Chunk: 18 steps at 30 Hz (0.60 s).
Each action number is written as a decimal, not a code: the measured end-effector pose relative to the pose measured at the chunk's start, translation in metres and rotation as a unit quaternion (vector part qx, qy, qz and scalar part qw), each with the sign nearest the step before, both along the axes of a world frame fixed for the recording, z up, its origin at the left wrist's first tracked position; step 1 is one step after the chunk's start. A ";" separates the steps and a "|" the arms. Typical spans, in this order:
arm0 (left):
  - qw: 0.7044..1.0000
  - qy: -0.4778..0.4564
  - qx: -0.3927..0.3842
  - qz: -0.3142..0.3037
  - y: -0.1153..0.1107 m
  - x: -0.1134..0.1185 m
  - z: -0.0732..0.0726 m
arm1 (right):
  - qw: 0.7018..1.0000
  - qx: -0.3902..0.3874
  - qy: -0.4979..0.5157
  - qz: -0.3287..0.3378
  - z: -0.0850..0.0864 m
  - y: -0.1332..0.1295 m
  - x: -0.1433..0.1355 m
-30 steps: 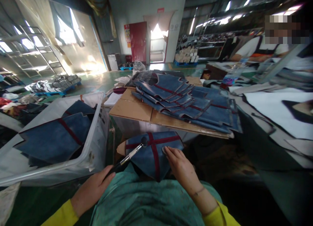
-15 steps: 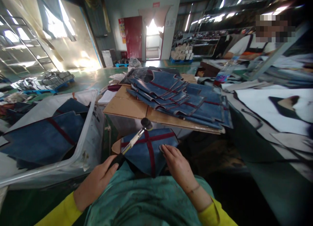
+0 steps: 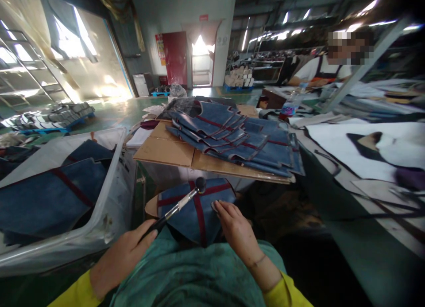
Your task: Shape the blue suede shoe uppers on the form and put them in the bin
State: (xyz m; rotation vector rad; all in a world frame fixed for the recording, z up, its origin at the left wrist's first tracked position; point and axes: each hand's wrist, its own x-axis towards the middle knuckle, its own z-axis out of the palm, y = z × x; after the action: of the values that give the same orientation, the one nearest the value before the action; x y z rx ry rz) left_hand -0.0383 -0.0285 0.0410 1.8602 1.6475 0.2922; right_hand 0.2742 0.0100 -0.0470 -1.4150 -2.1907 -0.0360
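Observation:
My left hand (image 3: 128, 254) is closed round the black handle of a hammer (image 3: 179, 205), whose dark round head is over a blue piece with crossed dark red strips (image 3: 186, 216). That blue piece lies in front of my lap, with a tan flap at its left edge. The fingers of my right hand (image 3: 237, 231) are pressed together on the right edge of the blue piece, pinching it. Whether the hammer head touches the piece, I cannot tell.
Cardboard (image 3: 162, 151) ahead bears a stack of blue pieces (image 3: 232, 130). On the left is a white bin (image 3: 113, 200) with more blue pieces. A table (image 3: 352, 200) with white material and a bottle (image 3: 289, 104) stands right, a person (image 3: 325, 70) beyond.
The hammer head has come down from the far edge of the blue piece to over its strips. The view has shifted slightly. Both hands keep their holds.

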 end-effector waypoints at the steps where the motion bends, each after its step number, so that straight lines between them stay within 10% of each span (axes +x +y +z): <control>1: 1.000 -0.008 0.018 0.007 0.001 0.001 0.001 | 1.000 -0.001 0.000 -0.003 0.000 0.000 0.000; 18: 0.992 0.042 0.033 -0.118 0.053 0.082 0.012 | 1.000 -0.011 0.026 -0.008 -0.001 0.000 -0.001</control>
State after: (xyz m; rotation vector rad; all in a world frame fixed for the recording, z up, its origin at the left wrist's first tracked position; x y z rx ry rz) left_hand 0.0433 0.0240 0.0531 2.1206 1.4675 0.1717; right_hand 0.2735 0.0095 -0.0483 -1.4296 -2.1427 0.0194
